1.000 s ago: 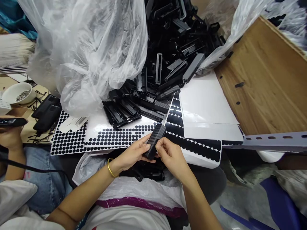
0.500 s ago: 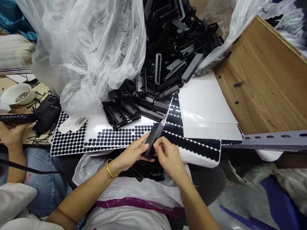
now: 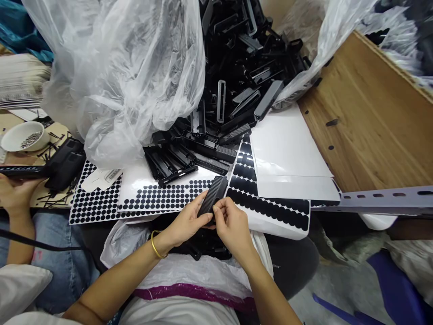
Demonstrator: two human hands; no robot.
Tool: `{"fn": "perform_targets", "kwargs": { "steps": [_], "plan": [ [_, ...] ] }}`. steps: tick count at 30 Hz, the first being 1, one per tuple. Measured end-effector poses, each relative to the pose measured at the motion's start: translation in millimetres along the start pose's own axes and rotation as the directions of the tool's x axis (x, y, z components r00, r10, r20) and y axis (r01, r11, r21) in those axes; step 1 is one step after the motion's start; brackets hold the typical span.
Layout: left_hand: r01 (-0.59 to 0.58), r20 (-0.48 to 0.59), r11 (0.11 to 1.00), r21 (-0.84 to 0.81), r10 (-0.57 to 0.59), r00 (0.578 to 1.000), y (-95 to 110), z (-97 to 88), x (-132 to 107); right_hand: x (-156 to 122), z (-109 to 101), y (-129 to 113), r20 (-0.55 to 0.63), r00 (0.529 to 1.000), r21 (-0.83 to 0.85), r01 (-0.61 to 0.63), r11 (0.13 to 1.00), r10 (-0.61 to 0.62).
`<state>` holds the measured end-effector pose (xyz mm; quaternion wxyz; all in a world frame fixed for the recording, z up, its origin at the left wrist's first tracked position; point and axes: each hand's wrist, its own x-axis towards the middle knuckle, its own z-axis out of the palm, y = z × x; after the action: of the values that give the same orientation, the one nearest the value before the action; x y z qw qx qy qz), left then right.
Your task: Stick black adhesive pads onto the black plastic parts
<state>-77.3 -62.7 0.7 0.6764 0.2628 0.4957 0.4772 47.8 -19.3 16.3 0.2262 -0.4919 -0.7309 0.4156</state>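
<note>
At the bottom centre of the frame, a translucent white plastic bag with a purple band (image 3: 189, 271) lies across the person's lap, small black plastic parts (image 3: 194, 249) in its mouth, apparently placed to sit directly beneath the hands. Just above, near the centre, the left hand (image 3: 186, 222) clamps an oblong black plastic piece with a ribbed face (image 3: 214, 195), thumb on top and fingers underneath; it tilts towards the upper right, perhaps to offer its right edge. There the right hand (image 3: 232, 224) has thumb and forefinger together against the piece; whether they pinch anything cannot be told. At the left edge, a co-worker's hand (image 3: 15, 194) holds a long black object (image 3: 23, 171). Beyond, glossy white sheets with rows of black discs (image 3: 137, 177) lie flat, likely within easy reach; plain white sheets (image 3: 284, 153) overlap them at right. Farther up, loose black parts (image 3: 171, 160) lie before a dark heap (image 3: 243, 67), a crumpled clear plastic bag (image 3: 145, 85) bunched at upper left, seemingly leaving the heap open. A brown wooden panel (image 3: 365, 113) slants across the upper right.
</note>
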Motion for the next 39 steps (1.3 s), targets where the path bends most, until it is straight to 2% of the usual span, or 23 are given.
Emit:
{"fn": "perform_targets", "kwargs": {
  "steps": [2,6,9,11,13,16,19,21,22,23,25,26,27,29,30,33,34,36,38,39],
  "plan": [
    [-0.026,0.002,0.999,0.029,0.026,1.000,-2.6,-1.1,1.4,-2.3,5.1,1.6,-0.023,0.999,-0.042,0.025,0.999,-0.026],
    [-0.053,0.011,0.998,0.040,0.053,0.999,-6.9,-3.7,2.2,-7.7,13.3,6.3,-0.108,0.987,-0.238,0.088,0.967,-0.116],
    [-0.021,0.067,0.996,0.085,0.015,0.998,-7.4,-9.4,-1.9,-8.0,7.7,13.5,-0.291,0.936,-0.316,0.100,0.943,-0.197],
    [-0.010,0.110,0.982,0.190,-0.012,0.994,-5.0,-14.7,-6.8,-6.4,-1.6,20.8,-0.395,0.890,-0.300,0.110,0.948,-0.228],
    [-0.049,0.138,0.920,0.388,-0.006,0.990,-0.1,-18.8,-12.4,-5.3,-11.4,30.2,-0.353,0.890,-0.305,0.183,0.935,-0.289],
    [-0.136,0.165,0.718,0.682,0.030,0.986,10.9,-19.6,-19.8,-6.9,-21.0,48.2,-0.134,0.890,-0.438,0.341,0.832,-0.436],
    [-0.158,0.169,0.558,0.815,0.032,0.985,21.9,-16.1,-22.2,-10.5,-25.1,67.8,-0.044,0.850,-0.599,0.399,0.695,-0.526],
    [-0.154,0.112,0.490,0.858,0.114,0.987,27.6,-15.9,-18.4,-12.8,-27.1,78.0,-0.047,0.822,-0.650,0.407,0.642,-0.568],
    [-0.154,0.062,0.445,0.882,0.214,0.975,29.9,-17.6,-14.5,-14.1,-28.2,81.6,-0.050,0.810,-0.659,0.413,0.629,-0.584],
    [-0.151,0.011,0.383,0.911,0.345,0.938,32.0,-20.6,-9.5,-15.5,-29.5,84.2,-0.055,0.799,-0.660,0.420,0.623,-0.598],
    [-0.111,-0.034,0.203,0.973,0.600,0.799,35.2,-30.5,2.7,-19.5,-32.9,86.9,-0.072,0.785,-0.649,0.432,0.627,-0.616],
    [-0.073,-0.020,0.107,0.992,0.681,0.732,36.3,-36.7,9.0,-22.1,-35.3,87.3,-0.080,0.780,-0.637,0.439,0.634,-0.621],
    [-0.036,0.010,0.021,0.999,0.723,0.691,37.2,-43.1,14.9,-25.1,-38.1,87.4,-0.082,0.778,-0.624,0.448,0.641,-0.623],
    [0.011,0.071,-0.106,0.994,0.740,0.669,38.0,-53.4,23.7,-31.4,-45.3,87.1,-0.055,0.785,-0.591,0.472,0.654,-0.617],
    [0.028,0.087,-0.141,0.990,0.743,0.663,37.7,-56.1,26.3,-34.4,-49.5,86.9,-0.021,0.795,-0.570,0.489,0.660,-0.607],
    [0.045,0.095,-0.155,0.987,0.782,0.615,33.4,-50.3,28.1,-38.4,-61.8,88.2,0.060,0.819,-0.533,0.510,0.676,-0.571],
    [0.003,0.122,-0.155,0.988,0.791,0.600,30.3,-43.9,27.8,-37.2,-65.0,89.6,0.050,0.828,-0.554,0.488,0.674,-0.559],
    [-0.185,0.257,-0.181,0.966,0.757,0.601,21.2,-26.3,28.4,-30.6,-68.9,94.7,-0.032,0.845,-0.641,0.392,0.660,-0.533],
    [-0.429,0.468,-0.230,0.873,0.640,0.609,9.5,-6.9,32.4,-19.7,-69.6,102.1,-0.118,0.842,-0.722,0.290,0.628,-0.526],
    [-0.515,0.560,-0.257,0.817,0.565,0.606,3.4,2.0,36.0,-13.6,-69.2,106.4,-0.139,0.831,-0.744,0.271,0.611,-0.538]
  ]
}}
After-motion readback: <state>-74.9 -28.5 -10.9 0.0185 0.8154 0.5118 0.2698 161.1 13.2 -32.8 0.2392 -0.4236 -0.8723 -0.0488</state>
